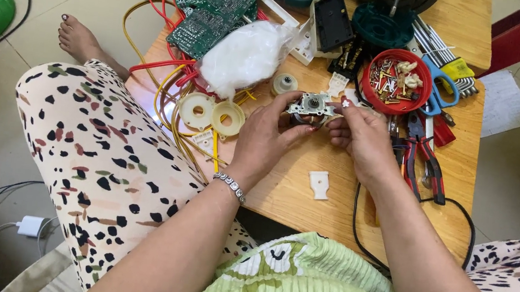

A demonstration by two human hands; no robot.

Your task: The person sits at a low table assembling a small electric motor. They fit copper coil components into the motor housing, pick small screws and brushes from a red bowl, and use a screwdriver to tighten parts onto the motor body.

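Both hands hold a small electric motor (310, 108) just above the middle of the low wooden table (293, 194). Left hand (265, 137) cups it from below, fingers curled on its side; right hand (359, 136) pinches its right end with thumb and forefingers.

Risks, judged from this view:
- The grip is fingertip only, so the motor could slip and land on the cream plastic discs (212, 114) by the left edge.
- A right-hand jerk could tip the red bowl of screws (398, 82) just beside it near the far edge.
- The pliers (423, 160) and yellow wires (175, 124) crowd the wrists and may snag.
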